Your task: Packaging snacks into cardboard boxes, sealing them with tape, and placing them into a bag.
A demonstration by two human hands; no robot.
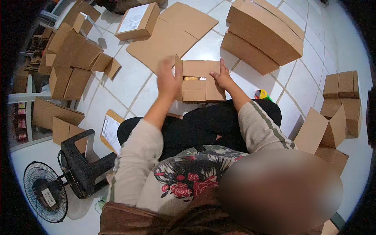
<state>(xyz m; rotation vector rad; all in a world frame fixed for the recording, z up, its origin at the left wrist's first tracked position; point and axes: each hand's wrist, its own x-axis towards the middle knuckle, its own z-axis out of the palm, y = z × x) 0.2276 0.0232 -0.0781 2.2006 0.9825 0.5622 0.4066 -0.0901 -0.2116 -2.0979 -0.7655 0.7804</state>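
Note:
A small brown cardboard box [197, 81] rests on the white tiled floor in front of my crossed legs, its top flaps partly folded with a gap showing something tan inside. My left hand [168, 79] is at the box's left side, fingers spread and blurred, touching the raised left flap. My right hand [222, 76] presses flat on the right flap, holding it down.
Flat cardboard sheet [172, 35] lies behind the box. Stacked closed cartons [264, 35] stand at the back right, a labelled box [138, 20] at the back, unfolded boxes [74, 58] at left and more boxes [340, 102] at right. A clipboard [111, 131], black stool [80, 162] and floor fan [45, 192] sit at lower left.

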